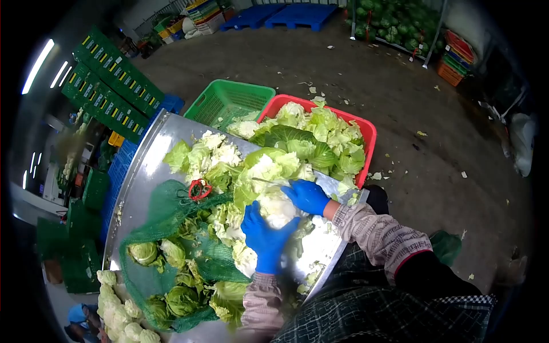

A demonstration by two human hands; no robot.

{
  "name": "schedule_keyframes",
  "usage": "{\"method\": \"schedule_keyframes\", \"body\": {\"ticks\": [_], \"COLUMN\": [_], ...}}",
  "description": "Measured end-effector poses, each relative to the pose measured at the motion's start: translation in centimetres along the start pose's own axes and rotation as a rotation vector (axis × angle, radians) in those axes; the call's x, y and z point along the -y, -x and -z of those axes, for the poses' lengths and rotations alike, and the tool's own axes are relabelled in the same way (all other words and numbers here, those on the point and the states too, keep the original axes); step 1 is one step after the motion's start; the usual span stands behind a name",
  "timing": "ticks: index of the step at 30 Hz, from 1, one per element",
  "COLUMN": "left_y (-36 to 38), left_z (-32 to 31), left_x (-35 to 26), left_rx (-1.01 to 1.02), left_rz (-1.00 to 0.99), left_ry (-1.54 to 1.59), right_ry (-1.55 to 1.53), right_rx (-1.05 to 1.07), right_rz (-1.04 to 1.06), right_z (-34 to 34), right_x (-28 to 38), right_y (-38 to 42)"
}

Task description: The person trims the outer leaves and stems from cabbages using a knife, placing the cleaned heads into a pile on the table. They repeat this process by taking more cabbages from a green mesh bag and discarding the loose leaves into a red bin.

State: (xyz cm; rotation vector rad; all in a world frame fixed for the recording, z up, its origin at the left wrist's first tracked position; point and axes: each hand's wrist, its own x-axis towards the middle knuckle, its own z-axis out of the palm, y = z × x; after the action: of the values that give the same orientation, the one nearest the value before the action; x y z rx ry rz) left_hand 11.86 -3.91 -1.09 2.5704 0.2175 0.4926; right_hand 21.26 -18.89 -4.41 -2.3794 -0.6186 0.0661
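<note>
A pale, trimmed cabbage (278, 208) sits on the metal table between my two blue-gloved hands. My left hand (264, 235) grips its near left side, thumb spread from the fingers. At its far right side is my right hand (309, 198), fingers curled; a thin blade, seemingly of a knife (264, 180), sticks out to the left from it. The knife's handle is hidden in the glove. Loose cabbage leaves (266, 167) lie just beyond. Left of my hands, a green mesh bag (166, 211) with a red tie (199, 189) holds several untrimmed cabbages (182, 300).
A red crate (369, 143) heaped with leaves touches the far table side, beside a green crate (229, 91). Trimmed cabbages (117, 311) line the near left table edge (137, 163). Stacked green crates (108, 86) stand at left. Leaf scraps litter the floor (412, 137).
</note>
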Motion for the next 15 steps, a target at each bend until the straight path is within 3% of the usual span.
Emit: {"method": "schedule_keyframes", "body": {"ticks": [5, 6, 8, 11, 13, 14, 15], "left_y": [2.8, 3.7, 5.3, 6.7, 8.8, 8.0, 6.5], "left_z": [0.4, 0.5, 0.5, 2.1, 0.4, 1.4, 3.1], "left_x": [0.6, 1.0, 1.9, -0.1, 5.5, 4.9, 3.5], "left_rx": [-0.061, -0.08, -0.151, -0.159, -0.164, -0.098, -0.084], "left_rz": [0.039, 0.018, 0.149, 0.249, 0.121, 0.183, 0.036], "left_ry": [0.144, 0.118, 0.477, 0.803, 0.581, 0.488, 0.322], "right_ry": [-0.167, -0.173, -0.22, -0.246, -0.171, -0.156, -0.133], "right_rx": [0.098, 0.137, 0.186, -0.017, 0.075, 0.092, 0.108], "right_rz": [-0.253, -0.21, -0.146, -0.174, -0.211, -0.16, -0.113], "right_z": [-1.2, -0.3, 0.9, -2.3, -4.4, -5.0, -5.4], "right_x": [-3.6, -2.4, -0.3, -0.4, -0.9, -0.6, -0.5], "right_y": [-3.5, -3.3, -2.5, -3.9, -5.6, -6.0, -6.2]}}
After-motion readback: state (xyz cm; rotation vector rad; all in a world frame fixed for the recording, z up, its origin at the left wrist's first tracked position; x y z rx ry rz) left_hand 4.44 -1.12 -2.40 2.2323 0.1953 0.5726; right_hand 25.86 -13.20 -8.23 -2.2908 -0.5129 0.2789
